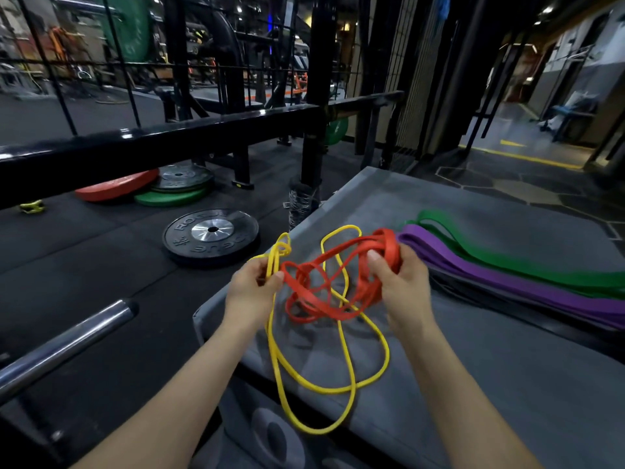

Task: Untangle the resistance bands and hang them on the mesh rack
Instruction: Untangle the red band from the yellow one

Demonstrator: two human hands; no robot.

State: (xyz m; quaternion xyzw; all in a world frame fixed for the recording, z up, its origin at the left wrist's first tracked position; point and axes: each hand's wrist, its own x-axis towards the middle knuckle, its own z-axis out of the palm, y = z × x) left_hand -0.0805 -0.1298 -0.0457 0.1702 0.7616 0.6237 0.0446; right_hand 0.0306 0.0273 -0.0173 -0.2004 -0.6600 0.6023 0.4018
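Yellow band (pixel 338 384) tangled with red band (pixel 324 282). Purple band (pixel 507 279) beside green band (pixel 541 269), on grey tabletop (pixel 490 384). Black plate (pixel 211 236), upper left of frame.

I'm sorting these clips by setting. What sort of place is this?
Most likely a gym's weight area. A black bumper plate lies on rubber flooring, a steel barbell sleeve pokes in at the left, and the hands work resistance bands over a grey padded platform.

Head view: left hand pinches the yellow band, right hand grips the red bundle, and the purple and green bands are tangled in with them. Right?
Not quite. The head view shows the purple band and green band lying apart on the grey mat, not in the tangle. The rest holds: left hand pinches the yellow band, right hand grips the red bundle.
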